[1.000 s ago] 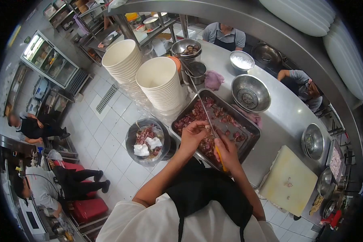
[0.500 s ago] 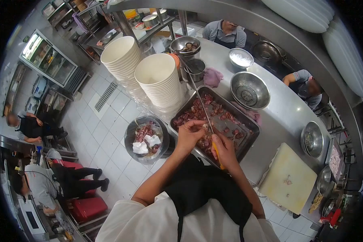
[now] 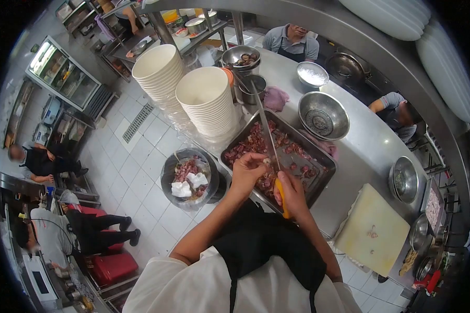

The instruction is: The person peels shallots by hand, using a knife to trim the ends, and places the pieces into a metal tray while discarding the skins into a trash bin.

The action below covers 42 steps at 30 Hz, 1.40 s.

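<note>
My right hand [image 3: 292,195] is closed round the yellow handle of a long knife [image 3: 269,136], its blade pointing away from me over the metal tray. In my left hand [image 3: 248,171], fingers and thumb pinch a small piece of meat [image 3: 267,162] right beside the blade. Both hands are over the near edge of the dark metal tray [image 3: 318,191], which holds many chopped reddish meat pieces [image 3: 249,142]. To the left of my left forearm stands a lined bin [image 3: 165,182] with meat scraps and crumpled white paper in it.
Two tall stacks of white tubs [image 3: 206,104] stand behind the tray. A perforated metal bowl [image 3: 324,116], a pink cloth [image 3: 275,99] and a cutting board [image 3: 373,229] with a small scrap share the steel counter [image 3: 350,167]. Several other people are around the kitchen.
The knife's tip has swung a little to the right, and the blade has turned so more of its broad face shows. My left hand keeps its pinch in nearly the same place.
</note>
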Motion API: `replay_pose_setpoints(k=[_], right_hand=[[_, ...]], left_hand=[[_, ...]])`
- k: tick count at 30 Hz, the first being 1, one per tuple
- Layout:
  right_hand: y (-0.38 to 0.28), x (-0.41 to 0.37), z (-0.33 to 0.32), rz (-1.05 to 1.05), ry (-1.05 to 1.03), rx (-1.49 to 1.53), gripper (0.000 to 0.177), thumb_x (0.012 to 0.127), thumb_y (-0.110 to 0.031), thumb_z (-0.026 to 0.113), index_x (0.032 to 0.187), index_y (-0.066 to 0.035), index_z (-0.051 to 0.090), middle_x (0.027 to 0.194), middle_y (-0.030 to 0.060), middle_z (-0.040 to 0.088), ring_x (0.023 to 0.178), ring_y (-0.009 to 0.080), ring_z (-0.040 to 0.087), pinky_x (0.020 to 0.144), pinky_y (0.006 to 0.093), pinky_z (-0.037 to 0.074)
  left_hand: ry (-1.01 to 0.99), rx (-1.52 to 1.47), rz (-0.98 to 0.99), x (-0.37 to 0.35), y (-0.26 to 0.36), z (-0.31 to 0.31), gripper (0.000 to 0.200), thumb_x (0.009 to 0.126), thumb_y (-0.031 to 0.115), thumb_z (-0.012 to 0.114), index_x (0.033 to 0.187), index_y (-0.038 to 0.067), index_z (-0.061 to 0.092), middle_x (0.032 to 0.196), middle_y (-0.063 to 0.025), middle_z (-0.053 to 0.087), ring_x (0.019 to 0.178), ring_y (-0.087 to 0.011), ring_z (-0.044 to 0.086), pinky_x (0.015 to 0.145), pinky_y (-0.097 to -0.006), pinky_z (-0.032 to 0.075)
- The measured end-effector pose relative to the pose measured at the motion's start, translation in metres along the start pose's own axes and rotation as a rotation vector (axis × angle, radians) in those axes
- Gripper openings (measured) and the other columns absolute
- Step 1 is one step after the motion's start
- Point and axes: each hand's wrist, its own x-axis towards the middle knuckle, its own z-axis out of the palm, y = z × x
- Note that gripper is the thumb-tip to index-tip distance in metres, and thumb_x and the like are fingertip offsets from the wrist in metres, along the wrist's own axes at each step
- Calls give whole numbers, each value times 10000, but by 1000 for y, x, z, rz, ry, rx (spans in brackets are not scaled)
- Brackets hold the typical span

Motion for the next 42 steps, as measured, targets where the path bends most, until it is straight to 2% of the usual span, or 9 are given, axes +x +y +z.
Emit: replay_pose_setpoints(k=[5, 8, 14, 23, 31, 38, 40, 41, 42], right_hand=[[2, 0, -9, 18, -5, 86, 328, 1043, -349, 452, 870, -77, 511, 579, -8, 461, 452, 61, 414, 417, 233, 335], [1, -3, -9, -1, -30, 63, 343, 1042, -338, 450, 1088, -31, 594, 595, -10, 459, 471, 59, 415, 430, 225, 336], [-10, -9, -3, -52, -136, 18, 533, 1041, -278, 460, 1519, -74, 345, 648, -29, 444, 524, 42, 417, 473, 206, 337], [0, -4, -4, -30, -19, -24, 491, 1034, -273, 486, 1476, -68, 425, 656, -35, 452, 529, 39, 420, 474, 204, 329], [-6, -7, -7, -98, -110, -20, 491, 1037, -252, 473, 1477, -44, 414, 652, -28, 447, 532, 44, 414, 483, 206, 333], [-7, -9, -7, -103, -104, -68, 475, 1033, -251, 485, 1464, -55, 444, 695, -33, 477, 546, 37, 419, 490, 200, 335], [4, -7, 2, -4, 71, 32, 387, 1030, -275, 495, 1331, -47, 581, 696, -42, 495, 552, 25, 420, 494, 190, 334], [19, -4, -6, -14, 46, 10, 282, 1023, -310, 509, 1074, -77, 659, 697, -56, 508, 560, 13, 423, 489, 183, 327], [15, -5, -1, -1, 95, 14, 300, 1018, -364, 507, 862, -120, 587, 679, -52, 505, 539, 21, 426, 471, 191, 326]], left_hand=[[-23, -61, -53, -4, 6, 3, 244, 850, -48, 668, 1091, -10, 658, 949, -57, 700, 844, -106, 652, 782, -245, 520], [7, -81, -63, -6, 15, 6, 247, 858, -33, 680, 1103, -10, 658, 964, -61, 705, 868, -116, 654, 805, -260, 525], [18, -142, -105, -5, 16, 5, 221, 862, -18, 691, 1081, -10, 657, 970, -74, 709, 872, -133, 662, 820, -279, 533], [-4, -109, -52, -6, 6, 2, 198, 849, -8, 706, 1041, 26, 672, 906, -37, 698, 787, -93, 639, 734, -220, 500], [27, -57, -55, -7, 22, 9, 194, 842, 2, 722, 1030, 35, 688, 853, -10, 695, 729, -60, 598, 625, -197, 420], [-46, -131, -66, -5, 11, 3, 197, 818, -59, 680, 1007, -4, 665, 908, -85, 709, 812, -117, 663, 720, -248, 534], [-74, -54, -92, -2, 1, -6, 197, 808, -23, 705, 997, 15, 665, 911, -83, 699, 800, -150, 686, 694, -300, 579], [-69, 11, -69, -2, -4, -8, 202, 795, -27, 701, 986, 25, 665, 884, -69, 695, 772, -138, 679, 672, -290, 572], [-49, 70, -47, 1, -10, -10, 207, 781, -31, 696, 976, 34, 666, 858, -55, 690, 745, -126, 672, 650, -281, 565]])
